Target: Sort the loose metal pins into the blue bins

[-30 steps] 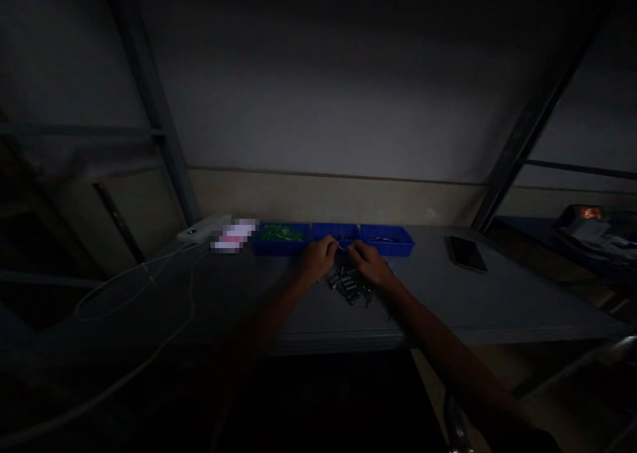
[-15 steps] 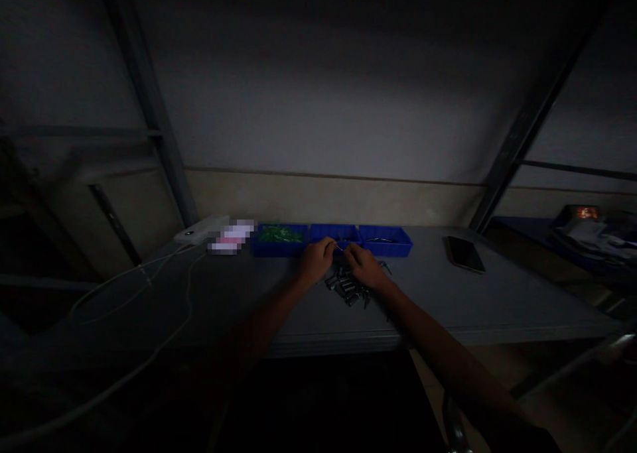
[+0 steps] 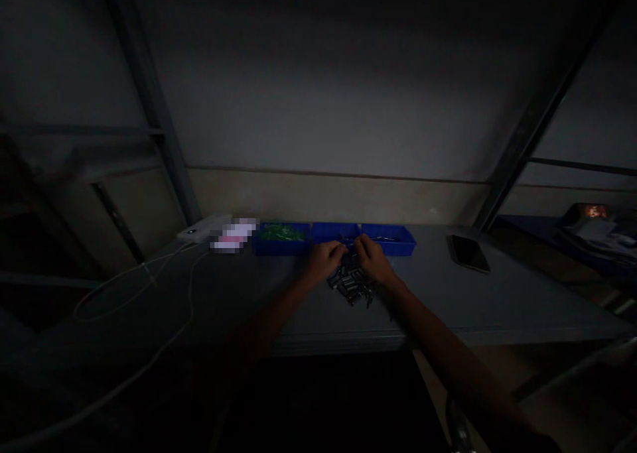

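Note:
Over a pile of small dark metal cylinders (image 3: 349,284), my left hand (image 3: 324,260) has its fingertips pinched together at the front of the middle blue bin (image 3: 334,228). Facing it, a short gap away, my right hand (image 3: 374,260) is curled closed just in front of the right blue bin (image 3: 405,247). What either hand holds is too small and dark to make out. Thin shiny metal pieces lie in the right bin. The left blue bin (image 3: 281,249) holds green plastic-looking pieces (image 3: 283,233).
A dark phone (image 3: 468,253) lies on the right of the grey table (image 3: 298,312). To the left are a lit, blurred-out screen (image 3: 233,235), a white box (image 3: 195,232) and a white cable (image 3: 189,300). A metal post (image 3: 176,174) stands at the table's back left.
My hands have shifted slightly, the right fingers rising toward the bins and the left moving a little right. The thin shiny piece seen between them earlier is no longer distinct.

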### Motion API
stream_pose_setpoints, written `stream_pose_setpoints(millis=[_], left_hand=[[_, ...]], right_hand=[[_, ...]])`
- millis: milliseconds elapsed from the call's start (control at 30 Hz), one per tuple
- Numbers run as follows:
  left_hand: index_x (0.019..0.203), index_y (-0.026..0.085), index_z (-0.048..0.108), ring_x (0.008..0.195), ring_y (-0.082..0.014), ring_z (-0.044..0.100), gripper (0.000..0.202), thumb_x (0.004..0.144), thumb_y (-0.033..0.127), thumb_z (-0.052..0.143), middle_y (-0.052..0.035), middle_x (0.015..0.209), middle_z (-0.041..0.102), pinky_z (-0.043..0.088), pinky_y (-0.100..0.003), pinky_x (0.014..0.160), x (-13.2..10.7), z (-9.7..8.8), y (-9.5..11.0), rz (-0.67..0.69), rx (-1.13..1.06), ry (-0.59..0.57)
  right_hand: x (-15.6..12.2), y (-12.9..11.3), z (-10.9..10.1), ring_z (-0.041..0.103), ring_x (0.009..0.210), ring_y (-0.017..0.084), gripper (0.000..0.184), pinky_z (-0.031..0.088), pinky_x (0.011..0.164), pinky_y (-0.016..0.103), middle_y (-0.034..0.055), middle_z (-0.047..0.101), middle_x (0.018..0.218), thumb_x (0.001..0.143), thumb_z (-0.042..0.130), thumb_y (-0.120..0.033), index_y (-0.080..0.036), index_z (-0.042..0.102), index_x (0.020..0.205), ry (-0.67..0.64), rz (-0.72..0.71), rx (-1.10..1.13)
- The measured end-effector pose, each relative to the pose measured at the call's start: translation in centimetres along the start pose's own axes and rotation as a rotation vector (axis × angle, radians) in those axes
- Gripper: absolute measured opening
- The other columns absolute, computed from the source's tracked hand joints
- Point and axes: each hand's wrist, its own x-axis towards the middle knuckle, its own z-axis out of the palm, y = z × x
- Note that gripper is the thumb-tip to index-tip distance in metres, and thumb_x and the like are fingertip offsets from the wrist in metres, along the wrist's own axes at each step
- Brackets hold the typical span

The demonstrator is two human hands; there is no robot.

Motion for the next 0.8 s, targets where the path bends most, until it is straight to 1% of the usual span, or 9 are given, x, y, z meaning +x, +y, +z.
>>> stream_pose_setpoints(millis=[100,167,300,367,467,533,600,733,800], left_hand=[[0.071,0.014,0.06,0.052,-0.0118,0.05,0.032,0.085,0.035,0.04,0.0009,0.055,0.055,0.034,-0.022,0.051,-0.2,0.9,0.4,0.041,0.008,-0.018],[0.083,0.013,0.062,0.054,-0.0124,0.052,0.032,0.086,0.036,0.039,-0.0001,0.059,0.058,0.036,-0.023,0.053,-0.2,1.2,0.4,0.035,0.023,0.028],[0.105,0.013,0.058,0.061,-0.0134,0.056,0.032,0.087,0.033,0.041,-0.002,0.066,0.062,0.039,-0.023,0.058,-0.2,1.0,0.6,0.005,0.137,0.093],[0.101,0.014,0.06,0.066,-0.0139,0.058,0.028,0.086,0.032,0.045,-0.0029,0.071,0.064,0.041,-0.024,0.063,-0.7,1.0,1.1,0.066,0.231,0.041],[0.089,0.019,0.062,0.08,-0.0167,0.059,0.02,0.081,0.034,0.052,-0.0029,0.08,0.066,0.041,-0.029,0.076,-1.6,1.4,2.3,0.223,0.394,-0.101],[0.085,0.021,0.063,0.088,-0.0204,0.057,0.019,0.078,0.038,0.056,-0.0034,0.085,0.065,0.04,-0.035,0.082,-2.1,1.8,3.1,0.292,0.511,-0.19],[0.081,0.021,0.064,0.093,-0.0236,0.056,0.022,0.076,0.042,0.057,-0.0049,0.089,0.064,0.04,-0.04,0.084,-2.1,2.1,3.7,0.292,0.6,-0.276],[0.08,0.02,0.065,0.095,-0.0266,0.057,0.024,0.078,0.04,0.053,-0.0083,0.094,0.064,0.04,-0.046,0.086,-1.2,2.1,4.6,0.173,0.684,-0.387],[0.084,0.019,0.066,0.097,-0.0278,0.057,0.02,0.077,0.033,0.053,-0.0099,0.096,0.065,0.039,-0.048,0.087,-0.7,2.0,5.3,0.129,0.705,-0.427]], right_hand=[[0.3,-0.2,-0.4,0.047,0.059,0.014,0.023,0.033,0.057,0.025,-0.0017,0.049,0.063,0.088,0.033,-0.034,-0.021,0.041,0.071,0.021,-0.02,0.033],[0.6,-0.1,-1.0,0.048,0.059,0.014,0.023,0.035,0.058,0.025,-0.0012,0.051,0.063,0.087,0.034,-0.036,-0.021,0.043,0.072,0.064,-0.017,0.046],[1.2,1.5,-3.1,0.052,0.066,0.015,0.025,0.037,0.06,0.025,0.002,0.058,0.07,0.086,0.035,-0.038,-0.019,0.05,0.08,0.326,0.098,-0.032],[1.3,3.0,-4.1,0.051,0.062,0.015,0.026,0.034,0.057,0.025,0.0024,0.058,0.068,0.084,0.038,-0.038,-0.017,0.053,0.085,0.453,0.255,-0.171],[1.3,4.7,-4.9,0.049,0.056,0.016,0.03,0.031,0.054,0.025,0.0031,0.057,0.064,0.081,0.042,-0.038,-0.015,0.055,0.093,0.49,0.411,-0.331],[1.3,5.0,-4.9,0.05,0.056,0.016,0.031,0.031,0.053,0.025,0.0038,0.057,0.064,0.082,0.042,-0.039,-0.014,0.056,0.094,0.467,0.422,-0.357],[0.9,4.5,-4.7,0.05,0.055,0.016,0.031,0.032,0.054,0.025,0.0035,0.058,0.064,0.083,0.041,-0.039,-0.015,0.057,0.093,0.394,0.384,-0.351],[-2.0,2.3,-5.1,0.052,0.056,0.016,0.033,0.037,0.056,0.027,0.0024,0.058,0.065,0.086,0.039,-0.042,-0.017,0.056,0.097,0.106,0.216,-0.345],[-4.6,1.2,-5.9,0.056,0.071,0.019,0.035,0.042,0.067,0.03,0.0062,0.061,0.077,0.085,0.041,-0.045,-0.017,0.055,0.101,-0.027,0.058,-0.336]])
